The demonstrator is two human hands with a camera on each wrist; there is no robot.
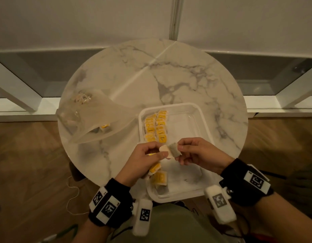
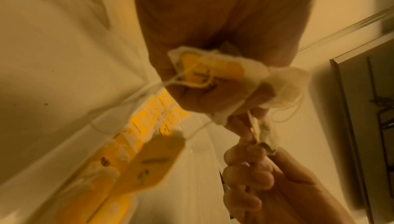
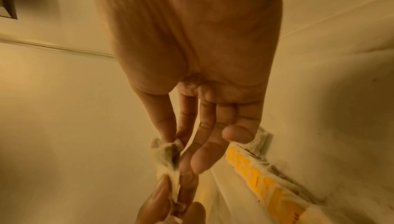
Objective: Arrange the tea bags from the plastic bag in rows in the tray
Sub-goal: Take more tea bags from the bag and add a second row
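Two rows of tea bags (image 1: 156,126) are already laid in the tray (image 1: 195,109) while a clump is pinched between left hand (image 1: 143,156) and right hand (image 1: 199,153), one bag being left in the plastic bag (image 1: 92,120).

the right hand (image 3: 192,59) is seen from the wrist, palm toward the camera, fingers (image 3: 200,158) pointing down. a pale tea bag (image 3: 166,157) is pinched between thumb and index finger. its lower end is gripped by the left hand (image 3: 170,207) at the bottom edge. a row of yellow-tagged tea bags (image 3: 255,177) is seen lying in the white tray (image 3: 224,194) at lower right.
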